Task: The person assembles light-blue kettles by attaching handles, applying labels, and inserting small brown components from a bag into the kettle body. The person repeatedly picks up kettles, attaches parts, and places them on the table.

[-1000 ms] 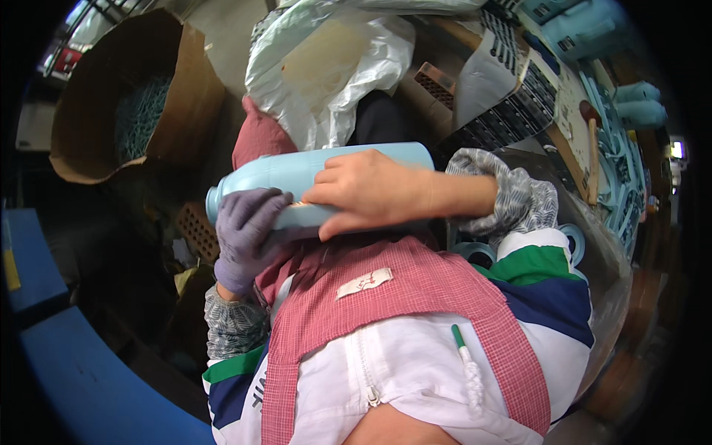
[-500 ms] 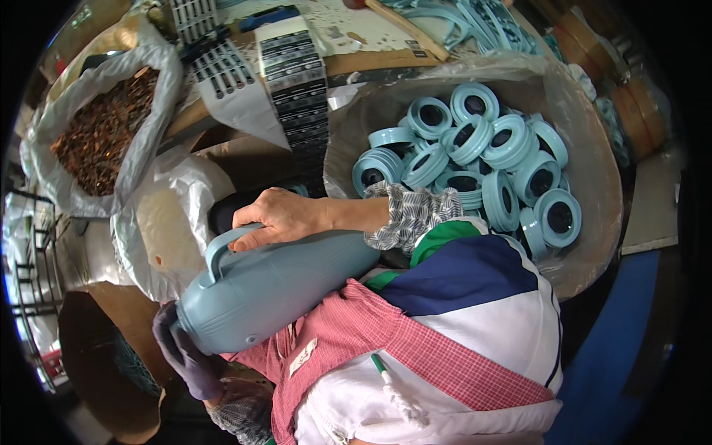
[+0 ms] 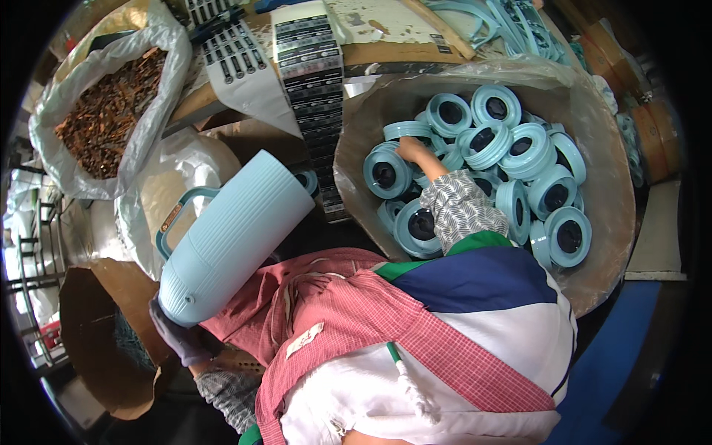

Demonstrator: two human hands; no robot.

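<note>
Jug body [image 3: 230, 241], pale blue and ribbed, lies tilted across the person's red-checked apron [image 3: 356, 326], its base cupped from below by the gloved left hand [image 3: 178, 334], fingers curled around the rim. A darker blue handle [image 3: 174, 215] juts from its upper side. The bare right hand [image 3: 411, 152] reaches into a lined cardboard drum [image 3: 608, 222] just beside the jug, fingers bent over pale blue ring-shaped caps [image 3: 519, 148]; whether they grip one cannot be told. Long black-and-white label strips [image 3: 311, 81] hang over the drum's near edge from the bench. At far left, a clear plastic sack [image 3: 59, 104] holds small brown pieces.
</note>
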